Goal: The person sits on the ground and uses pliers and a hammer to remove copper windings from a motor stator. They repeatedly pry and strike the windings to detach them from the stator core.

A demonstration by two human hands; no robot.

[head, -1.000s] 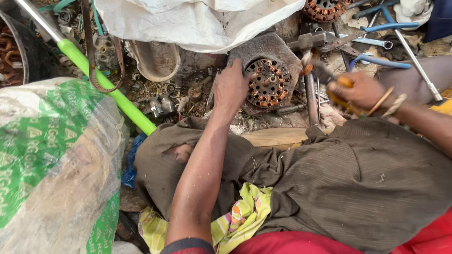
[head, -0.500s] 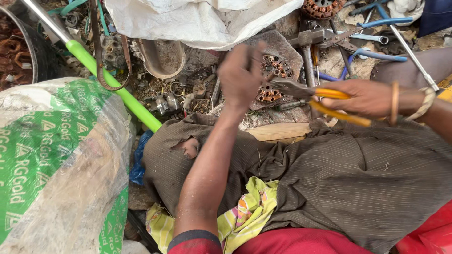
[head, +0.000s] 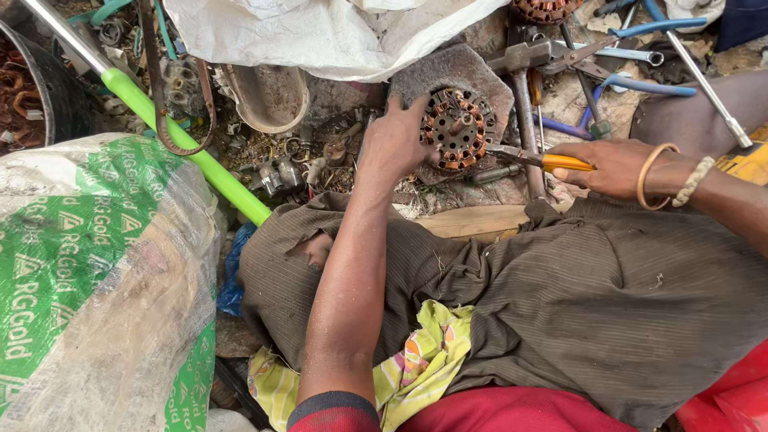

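My left hand (head: 396,144) clamps the rim of the motor stator (head: 458,128), propped on a stone slab (head: 456,68). It looks heavy, rigid and sharp-edged, so the rim grips best. My right hand (head: 612,166) closes on orange-handled pliers (head: 538,159), tip touching the copper windings.

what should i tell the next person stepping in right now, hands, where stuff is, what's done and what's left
Left hand: gripping the round motor core at its left edge, steadying it on the worn grey block.
Right hand: shut on the orange-handled pliers, tips at the core's lower right edge.
Around: a hammer lies just right of the core, blue-handled cutters beyond it, and a green-handled tool to the left.
Done: core is seated and braced, pliers brought up to it.
Left: copper windings are still in the core's slots, so pulling them out remains.
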